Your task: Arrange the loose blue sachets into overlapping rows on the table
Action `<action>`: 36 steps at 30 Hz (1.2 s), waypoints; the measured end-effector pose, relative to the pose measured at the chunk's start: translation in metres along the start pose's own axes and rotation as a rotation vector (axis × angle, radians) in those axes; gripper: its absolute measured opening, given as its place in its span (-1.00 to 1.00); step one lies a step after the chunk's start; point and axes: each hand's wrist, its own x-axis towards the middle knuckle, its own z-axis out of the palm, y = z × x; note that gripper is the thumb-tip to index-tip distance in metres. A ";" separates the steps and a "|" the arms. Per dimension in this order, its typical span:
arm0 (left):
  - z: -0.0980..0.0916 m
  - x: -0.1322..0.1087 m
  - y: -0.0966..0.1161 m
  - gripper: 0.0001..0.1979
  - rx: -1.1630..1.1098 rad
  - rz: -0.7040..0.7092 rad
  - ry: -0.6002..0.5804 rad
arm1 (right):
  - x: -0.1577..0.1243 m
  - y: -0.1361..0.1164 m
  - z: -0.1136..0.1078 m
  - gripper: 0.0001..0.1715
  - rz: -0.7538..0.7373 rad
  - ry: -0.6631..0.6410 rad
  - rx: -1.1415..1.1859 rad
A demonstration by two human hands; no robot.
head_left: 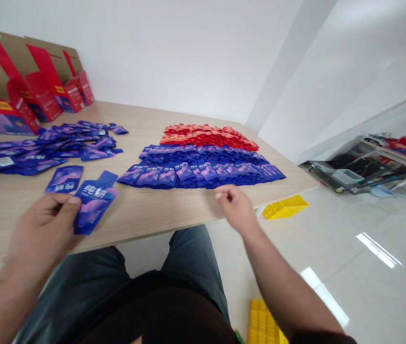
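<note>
My left hand (43, 224) is closed on a blue pouch (93, 203) with white lettering, held just above the wooden table (145, 210) near its front edge. A second blue pouch (63, 179) lies flat just beyond it. My right hand (234, 203) hovers over the table edge in front of the laid-out rows of blue pouches (203, 167); its fingers are loosely curled and nothing shows in them. Rows of red pouches (208, 135) lie behind the blue rows.
A loose heap of blue pouches (41, 148) covers the table's left side. Red-and-cardboard boxes (30, 86) stand at the back left. Yellow plastic trays (285, 206) lie on the floor, another yellow tray (263, 325) by my legs. Shelving with clutter (367, 167) stands at right.
</note>
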 end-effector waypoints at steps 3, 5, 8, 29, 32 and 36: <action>0.021 -0.042 0.049 -0.71 -0.221 0.063 -0.134 | -0.064 -0.036 0.059 -0.65 0.063 -0.265 0.244; 0.033 -0.063 0.071 -0.69 -0.340 0.114 -0.207 | -0.082 -0.055 0.081 -0.66 0.034 -0.287 0.320; 0.046 -0.083 0.086 -0.69 -0.453 0.186 -0.235 | -0.084 -0.070 0.090 -0.77 -0.007 -0.219 0.323; 0.014 0.018 0.025 -0.73 0.077 0.028 -0.316 | 0.152 0.046 -0.113 -0.72 0.191 0.035 -0.587; 0.016 0.027 0.018 -0.76 0.100 -0.071 -0.277 | 0.179 0.064 -0.111 -0.73 0.247 -0.082 -0.667; 0.017 0.019 0.030 -0.80 0.167 0.014 -0.302 | 0.191 0.078 -0.097 -0.76 0.268 -0.183 -0.766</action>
